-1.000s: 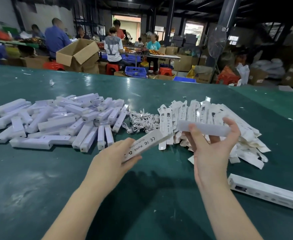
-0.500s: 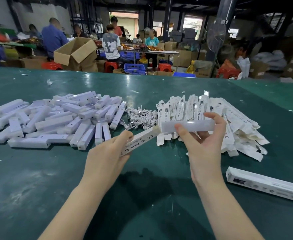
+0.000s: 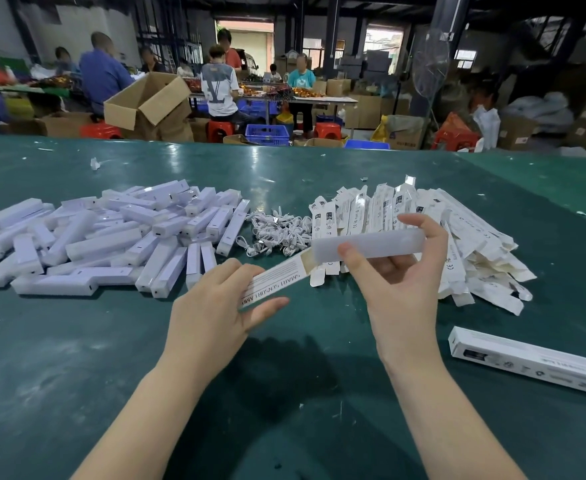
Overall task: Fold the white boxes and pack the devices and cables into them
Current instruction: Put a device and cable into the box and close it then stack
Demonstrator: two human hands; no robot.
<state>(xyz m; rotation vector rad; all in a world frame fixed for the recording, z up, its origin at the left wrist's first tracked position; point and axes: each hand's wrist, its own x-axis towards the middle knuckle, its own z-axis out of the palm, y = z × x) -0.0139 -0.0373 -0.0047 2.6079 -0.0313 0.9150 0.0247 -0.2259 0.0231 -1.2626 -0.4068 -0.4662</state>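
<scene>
Since the earlier frames the long frosted-white plastic device (image 3: 367, 244), pinched in the right hand (image 3: 397, 289), has closed on the slim printed white cardboard box (image 3: 274, 283) that the left hand (image 3: 212, 317) grips, and its tip now meets the box's open mouth, so insertion looks about to begin. Both hands work above bare green counter (image 3: 77, 358) toward its near edge, with open room there, while heaps of devices (image 3: 104, 237), cables (image 3: 277, 233) and flat boxes (image 3: 440, 237) crowd the counter's middle and a finished box (image 3: 527, 360) lies near the right edge.

Printed lengthwise on white box (image 3: 277, 284) gripped by left hand (image 3: 212, 317): "SMART SENSOR LAMP". On back of grey-and-white T-shirt (image 3: 219, 90) beyond table: large "LV" monogram. Print on flat box blanks (image 3: 381, 209) and finished box (image 3: 530, 360): too small to read.
</scene>
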